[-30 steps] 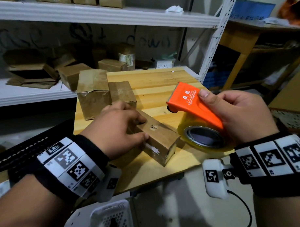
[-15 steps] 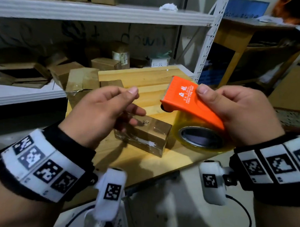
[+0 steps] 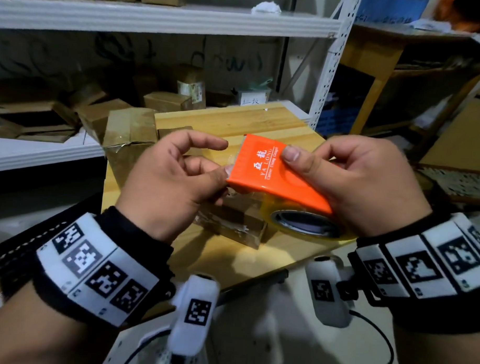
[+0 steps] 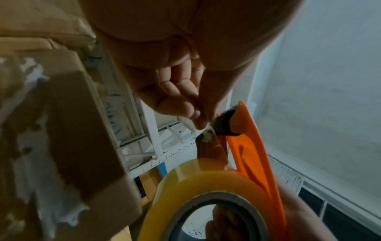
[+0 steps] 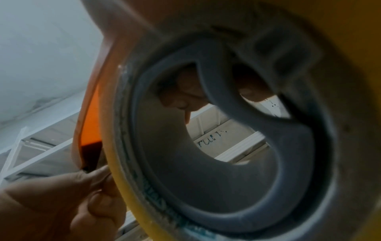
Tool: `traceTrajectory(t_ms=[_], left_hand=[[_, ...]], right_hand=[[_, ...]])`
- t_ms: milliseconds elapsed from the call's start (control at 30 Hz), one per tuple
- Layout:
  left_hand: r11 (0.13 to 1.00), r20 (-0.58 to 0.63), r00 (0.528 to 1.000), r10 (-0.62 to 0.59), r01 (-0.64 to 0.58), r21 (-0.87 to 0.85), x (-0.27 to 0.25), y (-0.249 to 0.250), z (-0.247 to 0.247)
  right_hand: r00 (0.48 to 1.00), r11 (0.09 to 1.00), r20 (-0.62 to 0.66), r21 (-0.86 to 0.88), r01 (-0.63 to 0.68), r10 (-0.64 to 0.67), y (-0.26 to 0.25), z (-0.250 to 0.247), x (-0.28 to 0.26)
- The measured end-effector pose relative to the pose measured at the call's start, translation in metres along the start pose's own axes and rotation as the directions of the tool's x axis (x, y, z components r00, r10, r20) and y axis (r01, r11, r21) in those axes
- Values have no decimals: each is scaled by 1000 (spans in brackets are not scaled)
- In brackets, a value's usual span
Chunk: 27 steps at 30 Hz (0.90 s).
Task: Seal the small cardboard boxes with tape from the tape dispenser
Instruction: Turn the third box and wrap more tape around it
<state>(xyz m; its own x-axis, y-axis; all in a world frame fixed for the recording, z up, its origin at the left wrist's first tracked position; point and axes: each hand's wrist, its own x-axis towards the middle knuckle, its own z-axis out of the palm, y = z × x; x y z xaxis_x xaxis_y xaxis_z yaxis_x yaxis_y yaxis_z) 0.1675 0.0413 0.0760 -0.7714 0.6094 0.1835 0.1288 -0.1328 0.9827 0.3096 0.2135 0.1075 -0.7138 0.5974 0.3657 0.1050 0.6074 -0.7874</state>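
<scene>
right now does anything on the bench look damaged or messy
Yes. The small cardboard box lying under the hands has ragged white patches where its surface is torn. Behind it, the taller box looks crumpled, with wrinkled tape.

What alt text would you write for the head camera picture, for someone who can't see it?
A person's right hand grips an orange tape dispenser while the left hand pinches at the tape end by its blade, above a small cardboard box lying on a wooden table.

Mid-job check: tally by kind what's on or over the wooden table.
Cardboard boxes: 3 – tall box, small box behind it, low box under hands
Tape dispenser: 1
Hands: 2 – left hand pinches tape end, right hand grips dispenser
Total: 6
</scene>
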Motion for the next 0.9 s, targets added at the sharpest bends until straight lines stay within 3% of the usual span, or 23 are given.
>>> traceTrajectory(t_ms=[167,433,633,900], left_hand=[[986,-91,989,119,-107,128,-1,4,-2],[992,-182,982,53,-31,123,5,5,-21],[987,-147,989,-14,37,157,9,4,-24],[933,-192,981,0,69,354,17,0,-27]], right_hand=[[1000,1000,23,-28,10,-10,0,-1,1],[998,997,37,-68,-46,49,10,-7,3],[989,986,69,-118,-119,128,7,-12,1],[929,942,155,-73,-328,335,4,-21,-5]])
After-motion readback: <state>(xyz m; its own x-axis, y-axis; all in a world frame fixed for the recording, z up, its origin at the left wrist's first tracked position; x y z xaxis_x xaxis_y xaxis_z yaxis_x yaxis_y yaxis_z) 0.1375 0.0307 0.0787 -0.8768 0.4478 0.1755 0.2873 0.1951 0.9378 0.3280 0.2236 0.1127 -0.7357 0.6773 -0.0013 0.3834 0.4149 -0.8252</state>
